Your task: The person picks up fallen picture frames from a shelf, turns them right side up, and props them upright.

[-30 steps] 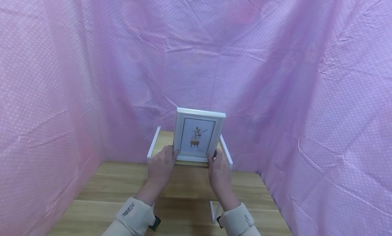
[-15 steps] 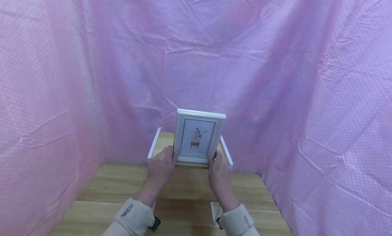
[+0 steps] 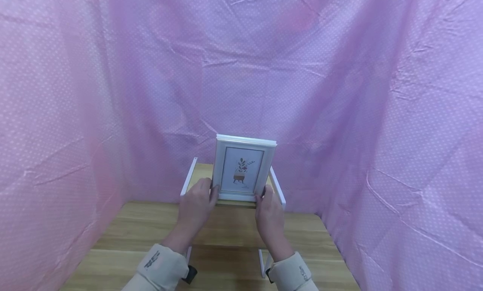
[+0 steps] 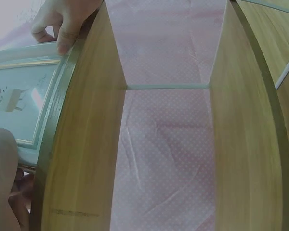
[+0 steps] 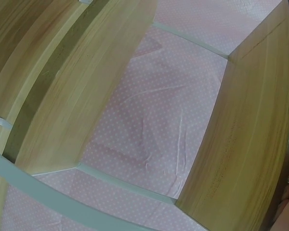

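Observation:
A white picture frame [image 3: 242, 169] holding a print of a potted plant stands nearly upright at the front of a small shelf's wooden top board [image 3: 203, 172], leaning back slightly. My left hand [image 3: 195, 203] grips its lower left corner, thumb on the front and fingers round the side. On the lower right corner my right hand [image 3: 269, 211] pinches it the same way. In the left wrist view, the picture frame [image 4: 21, 98] sits right at the board's edge, with the right hand [image 4: 70, 19] above it and the left hand [image 4: 2, 178] below.
The shelf has white metal side rails [image 3: 277, 186] and legs [image 3: 262, 262], and a lower wooden board [image 4: 245, 125]. It stands on a wood-grain table [image 3: 136, 228]. Pink dotted cloth [image 3: 241, 73] hangs behind and on both sides.

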The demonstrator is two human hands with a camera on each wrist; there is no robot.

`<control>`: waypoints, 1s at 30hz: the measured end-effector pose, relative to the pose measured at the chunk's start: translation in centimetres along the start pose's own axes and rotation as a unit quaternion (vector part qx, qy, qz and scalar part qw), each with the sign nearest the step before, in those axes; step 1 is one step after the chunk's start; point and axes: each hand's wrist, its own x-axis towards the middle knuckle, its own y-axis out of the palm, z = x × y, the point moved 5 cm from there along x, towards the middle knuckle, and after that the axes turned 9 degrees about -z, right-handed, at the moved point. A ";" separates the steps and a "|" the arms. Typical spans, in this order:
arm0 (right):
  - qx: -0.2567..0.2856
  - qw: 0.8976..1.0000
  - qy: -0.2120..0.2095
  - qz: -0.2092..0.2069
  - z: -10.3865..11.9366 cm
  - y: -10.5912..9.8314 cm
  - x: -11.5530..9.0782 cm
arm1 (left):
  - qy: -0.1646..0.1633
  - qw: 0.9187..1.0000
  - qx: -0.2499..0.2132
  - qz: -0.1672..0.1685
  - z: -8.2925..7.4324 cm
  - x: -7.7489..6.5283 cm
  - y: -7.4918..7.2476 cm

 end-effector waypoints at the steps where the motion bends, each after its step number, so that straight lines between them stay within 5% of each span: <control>1: 0.000 1.000 0.000 0.000 0.0 0.0 0.0 | -0.001 1.000 0.004 0.000 0.0 0.1 -0.1; 17: -0.008 1.000 -0.003 -0.010 0.2 0.4 -0.4 | 0.007 0.999 0.041 -0.012 -0.1 1.2 -0.8; 30: 0.009 1.000 0.000 -0.005 -0.3 0.0 0.1 | 0.016 1.000 -0.012 -0.007 -0.3 1.7 0.1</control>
